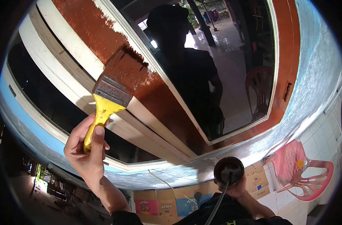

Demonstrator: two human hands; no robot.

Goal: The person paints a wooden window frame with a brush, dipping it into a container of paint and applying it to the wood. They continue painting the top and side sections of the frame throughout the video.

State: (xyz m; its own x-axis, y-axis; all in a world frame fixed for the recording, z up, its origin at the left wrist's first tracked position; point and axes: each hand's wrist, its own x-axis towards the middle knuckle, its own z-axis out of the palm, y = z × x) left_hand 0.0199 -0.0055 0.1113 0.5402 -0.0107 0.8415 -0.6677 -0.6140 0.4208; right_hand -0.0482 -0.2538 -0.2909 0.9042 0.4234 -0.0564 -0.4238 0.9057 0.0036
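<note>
My left hand (86, 148) grips the yellow handle of a wide paintbrush (107, 107), thumb laid along it. Its bristles, coated in reddish-brown paint, press on the wooden window frame (161, 110), where brown paint has a ragged edge against bare pale wood. Lower down, my right hand (236, 185) is wrapped round a dark, round paint can (229, 172) held with its opening up. Dark liquid shows inside it. A thin grey cord-like line (217, 204) runs from the can's mouth down past my body.
A dark glass pane (238, 93) inside the frame reflects a person and a chair. Below the blue-grey wall (315, 71), flattened cardboard (146, 202) covers part of the tiled floor. A red plastic chair (291, 165) stands at the right, near the wall.
</note>
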